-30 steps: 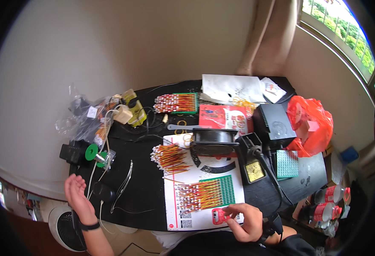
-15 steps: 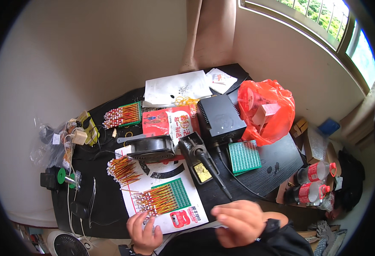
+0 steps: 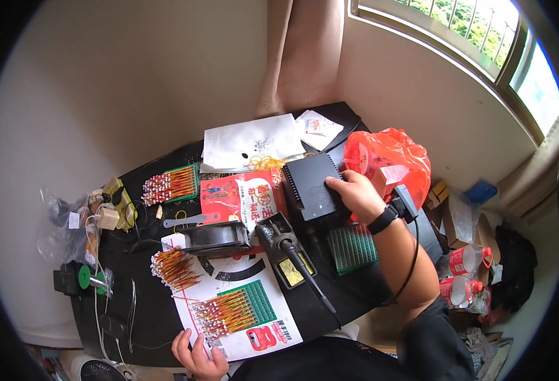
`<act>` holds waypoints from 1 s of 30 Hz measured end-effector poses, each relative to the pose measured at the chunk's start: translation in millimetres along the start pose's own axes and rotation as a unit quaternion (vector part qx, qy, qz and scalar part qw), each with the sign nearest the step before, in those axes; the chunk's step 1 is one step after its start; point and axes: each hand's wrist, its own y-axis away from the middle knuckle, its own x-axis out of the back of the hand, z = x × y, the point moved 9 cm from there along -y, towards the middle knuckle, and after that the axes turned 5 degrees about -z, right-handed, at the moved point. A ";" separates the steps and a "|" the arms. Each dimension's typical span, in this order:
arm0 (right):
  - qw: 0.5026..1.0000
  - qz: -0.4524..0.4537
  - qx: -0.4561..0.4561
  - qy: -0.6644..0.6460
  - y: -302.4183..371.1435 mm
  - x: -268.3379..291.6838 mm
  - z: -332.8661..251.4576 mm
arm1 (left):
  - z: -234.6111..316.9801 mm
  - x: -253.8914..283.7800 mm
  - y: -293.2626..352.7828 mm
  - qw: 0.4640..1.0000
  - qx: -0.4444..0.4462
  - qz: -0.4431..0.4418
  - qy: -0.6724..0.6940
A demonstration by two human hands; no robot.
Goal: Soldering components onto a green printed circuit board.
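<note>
My right hand [image 3: 359,195] is on the far right edge of a black box-shaped soldering station [image 3: 314,184]. Its thumb lies on the top, and the other fingers go down the side, mostly hidden. Near the front edge of the table, my left hand [image 3: 198,357] has its fingers apart and holds nothing. It is at the corner of a printed white sheet [image 3: 279,330]. On this sheet lies a green circuit board [image 3: 256,301] with rows of red-and-yellow wired parts [image 3: 225,314]. A soldering iron [image 3: 305,270] rests in its black stand [image 3: 273,230], beside a yellow sponge [image 3: 292,272].
A black fan [image 3: 215,239] stands behind the sheet, near a loose wire bundle [image 3: 173,268]. Another filled board [image 3: 171,184] lies far left. Bare green boards [image 3: 352,247] sit right of the iron. A red plastic bag [image 3: 394,152] stands behind my right hand; a solder spool [image 3: 95,279] stands left.
My right hand has moved from the front of the table, far and to the right, onto the soldering station. My left hand stays by the sheet's near corner. The view has shifted slightly.
</note>
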 end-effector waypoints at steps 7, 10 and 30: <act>0.985 -0.061 -0.046 -0.156 -7.3 -7.3 16.9 | 6.6 10.1 -11.2 0.998 -0.021 0.044 0.038; 0.982 -0.058 -0.013 -0.177 -8.6 -2.2 16.1 | 6.7 12.1 -9.8 0.997 -0.025 0.046 0.051; 0.948 -0.092 0.048 -0.302 246.8 -194.9 -8.0 | -1.1 -1.6 -4.8 0.990 -0.033 -0.028 0.131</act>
